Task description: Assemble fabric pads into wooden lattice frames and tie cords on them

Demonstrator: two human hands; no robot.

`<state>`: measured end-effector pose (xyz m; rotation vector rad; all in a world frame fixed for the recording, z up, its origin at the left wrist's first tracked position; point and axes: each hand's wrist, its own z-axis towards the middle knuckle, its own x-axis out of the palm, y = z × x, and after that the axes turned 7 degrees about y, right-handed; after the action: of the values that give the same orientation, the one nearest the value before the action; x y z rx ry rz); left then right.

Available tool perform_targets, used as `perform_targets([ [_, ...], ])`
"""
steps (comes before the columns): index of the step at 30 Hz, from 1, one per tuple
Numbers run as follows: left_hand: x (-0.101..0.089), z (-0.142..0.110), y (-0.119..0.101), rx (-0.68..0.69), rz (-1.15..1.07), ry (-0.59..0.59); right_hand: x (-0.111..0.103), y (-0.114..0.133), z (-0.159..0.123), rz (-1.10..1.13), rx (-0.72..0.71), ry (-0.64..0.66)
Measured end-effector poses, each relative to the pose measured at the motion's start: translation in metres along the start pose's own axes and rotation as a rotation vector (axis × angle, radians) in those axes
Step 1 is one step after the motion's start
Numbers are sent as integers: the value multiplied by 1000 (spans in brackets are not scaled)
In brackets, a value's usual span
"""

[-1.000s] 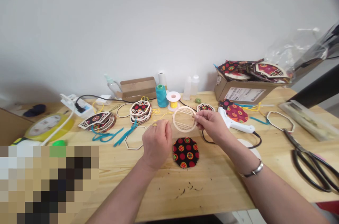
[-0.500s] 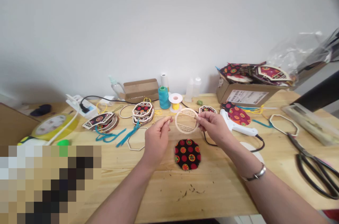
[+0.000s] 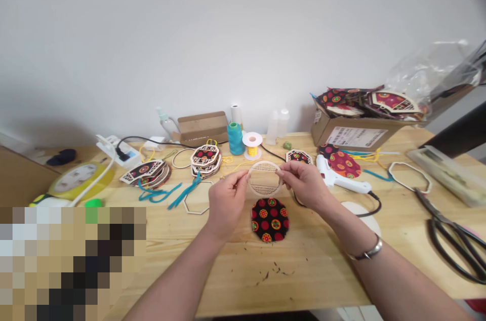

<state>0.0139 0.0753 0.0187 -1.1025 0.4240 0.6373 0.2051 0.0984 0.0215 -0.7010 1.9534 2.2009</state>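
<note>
Between my hands is a round wooden lattice frame [image 3: 265,193], raised over the table. My left hand [image 3: 230,197] pinches its left rim, and my right hand [image 3: 304,183] grips the right rim between thumb and fingers. Just below the frame, a rounded piece of black cloth [image 3: 270,220] with red and orange flower dots lies flat on the wood. A white glue gun [image 3: 343,179] rests to the right of my right hand. Left of my left hand lies a thin octagonal wooden ring [image 3: 197,199].
Toward the back stand a teal thread cone [image 3: 236,139] and a yellow thread spool [image 3: 252,147]. Stacked cloth-backed wooden pieces [image 3: 206,159] sit left of them. A cardboard box [image 3: 349,133] of similar pieces is at the back right, with black-handled scissors [image 3: 451,245] nearer. Dark scraps lie in front.
My left hand has closed in on the round lattice frame and now holds its left rim. The frame has shifted slightly left and down. My right hand keeps its grip.
</note>
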Motion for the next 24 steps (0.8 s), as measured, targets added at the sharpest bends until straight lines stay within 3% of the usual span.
perform_targets([
  [5, 0, -2, 4, 189, 255, -53, -1, 0, 0, 1, 1, 3],
  [9, 1, -2, 7, 228, 366, -78, -1, 0, 0, -11, -8, 4],
  [19, -2, 1, -2, -81, 58, 31, -1, 8, -2, -68, -47, 24],
  [24, -2, 1, -2, -100, -35, 63, -2, 10, -1, -89, -36, 37],
])
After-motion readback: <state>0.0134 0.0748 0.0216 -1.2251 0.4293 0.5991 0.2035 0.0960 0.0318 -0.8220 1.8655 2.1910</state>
